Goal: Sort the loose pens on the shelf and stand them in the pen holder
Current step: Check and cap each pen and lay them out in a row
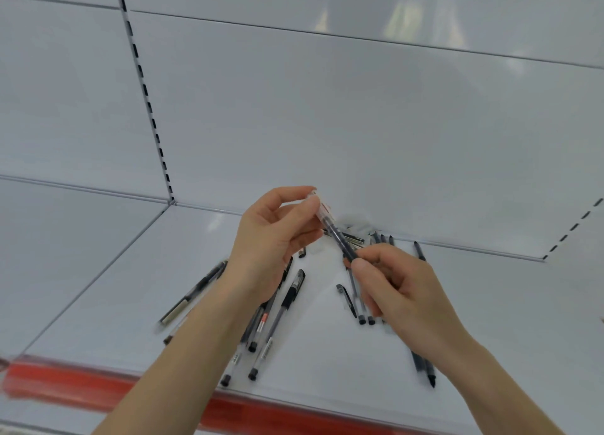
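Note:
Both my hands hold one clear-barrelled black pen [336, 233] slanted above the white shelf [114, 290]. My left hand [271, 241] pinches its upper, clear end between thumb and fingers. My right hand [395, 290] pinches its lower end and also grips two or three more pens [361, 307] that hang down under the palm. Several loose black pens [277, 317] lie scattered on the shelf under my left wrist, with others at the left [192, 294], at the back [379, 238] and under my right forearm [425, 369]. No pen holder is in view.
The shelf has a red strip [65, 382] along its front edge. A white back panel [327, 124] with a slotted upright [147, 97] rises behind it. A loose pen cap [346, 299] lies near my right hand.

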